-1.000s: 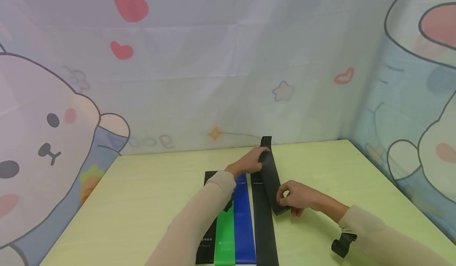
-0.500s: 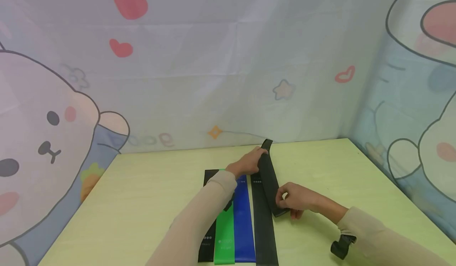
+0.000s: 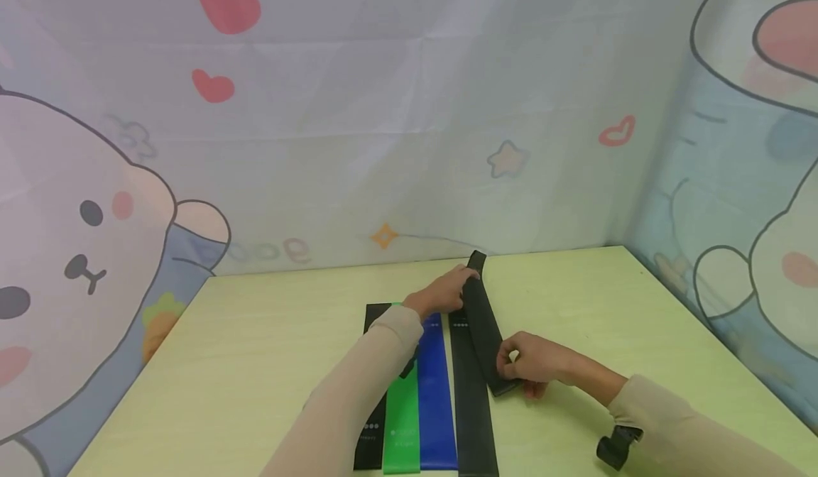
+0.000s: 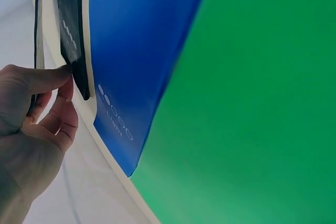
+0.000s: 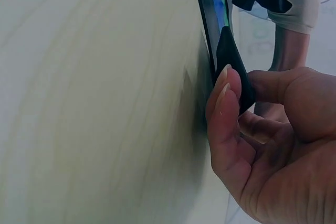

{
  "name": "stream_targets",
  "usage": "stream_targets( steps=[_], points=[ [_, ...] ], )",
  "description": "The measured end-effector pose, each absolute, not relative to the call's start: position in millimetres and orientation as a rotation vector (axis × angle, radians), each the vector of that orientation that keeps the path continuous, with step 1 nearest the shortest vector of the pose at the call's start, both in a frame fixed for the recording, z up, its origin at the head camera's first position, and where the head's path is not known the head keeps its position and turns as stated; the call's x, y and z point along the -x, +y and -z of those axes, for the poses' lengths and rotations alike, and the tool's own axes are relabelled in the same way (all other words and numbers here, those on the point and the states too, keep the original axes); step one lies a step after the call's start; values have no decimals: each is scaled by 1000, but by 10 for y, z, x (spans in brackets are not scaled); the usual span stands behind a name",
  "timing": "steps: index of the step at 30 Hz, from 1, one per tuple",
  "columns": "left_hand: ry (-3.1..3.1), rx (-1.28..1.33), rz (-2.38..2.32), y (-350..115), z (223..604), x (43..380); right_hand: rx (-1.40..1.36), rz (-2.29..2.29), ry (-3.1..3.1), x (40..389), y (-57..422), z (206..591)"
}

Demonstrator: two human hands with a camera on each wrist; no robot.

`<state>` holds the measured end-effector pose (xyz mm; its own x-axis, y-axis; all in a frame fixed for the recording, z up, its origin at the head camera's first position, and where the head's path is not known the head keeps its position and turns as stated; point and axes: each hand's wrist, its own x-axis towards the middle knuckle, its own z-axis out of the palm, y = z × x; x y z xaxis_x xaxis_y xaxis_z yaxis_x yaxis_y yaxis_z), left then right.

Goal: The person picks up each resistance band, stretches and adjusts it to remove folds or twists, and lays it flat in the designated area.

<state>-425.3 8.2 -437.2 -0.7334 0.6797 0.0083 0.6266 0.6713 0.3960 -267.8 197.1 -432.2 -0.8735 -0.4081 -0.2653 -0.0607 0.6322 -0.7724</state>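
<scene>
In the head view, a black exercise band [image 3: 481, 328] stretches at a slant between both hands, above another black exercise band [image 3: 473, 420] on the table. The left hand [image 3: 442, 292] grips it near the far end, which sticks up past the fingers. At its near end the right hand [image 3: 533, 360] pinches it between thumb and fingers; the right wrist view shows this dark folded edge [image 5: 234, 72]. In the left wrist view, thumb and fingertips meet beside the printed end of the lying black band [image 4: 71, 30].
A blue band [image 3: 437, 406], a green band [image 3: 402, 427] and a further black band [image 3: 369, 441] lie side by side on the pale wooden table [image 3: 255, 377], partly under the left sleeve [image 3: 358, 385]. A printed cloth [image 3: 358, 108] hangs behind the table.
The far tip of the held black band has tipped over and dropped slightly. Its near end and the right hand have shifted slightly toward the person. Both hands keep their hold.
</scene>
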Motion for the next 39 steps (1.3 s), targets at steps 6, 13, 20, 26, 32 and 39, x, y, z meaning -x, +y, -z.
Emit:
stream_targets(
  steps=[6, 13, 20, 26, 32, 39],
  points=[
    [2730, -1104, -585, 81, 4386, 4251, 371, 1128, 2411, 2639, 1969, 4338],
    [2720, -1069, -620, 67, 4415, 4256, 374, 1129, 2391, 2607, 1944, 4330],
    [2734, -1113, -542, 33, 4399, 4271, 383, 1135, 2379, 2591, 1926, 4301],
    [2782, -1163, -470, 9, 4377, 4311, 384, 1140, 2384, 2604, 1920, 4268],
    [2765, -1211, -509, -5, 4393, 4321, 393, 1135, 2375, 2598, 1897, 4275],
    [2791, -1278, -522, 13, 4502, 4401, 389, 1136, 2369, 2564, 1877, 4280]
  ],
)
